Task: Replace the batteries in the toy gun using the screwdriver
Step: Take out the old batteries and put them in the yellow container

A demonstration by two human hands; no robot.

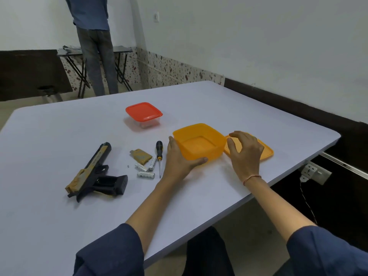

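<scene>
The left hand (177,158) grips the near-left corner of the orange tub (199,144). The right hand (246,150) hovers loose-fingered and empty over the lid (266,153), just right of the tub. The screwdriver (159,154), batteries (145,169) and toy gun (95,170) lie left of the tub on the counter (59,136). It is probably best to shift the tub rightward, away from the loose batteries.

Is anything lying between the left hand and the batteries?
Yes. The screwdriver lies on the table between the left hand, which holds the orange box, and the batteries.
</scene>
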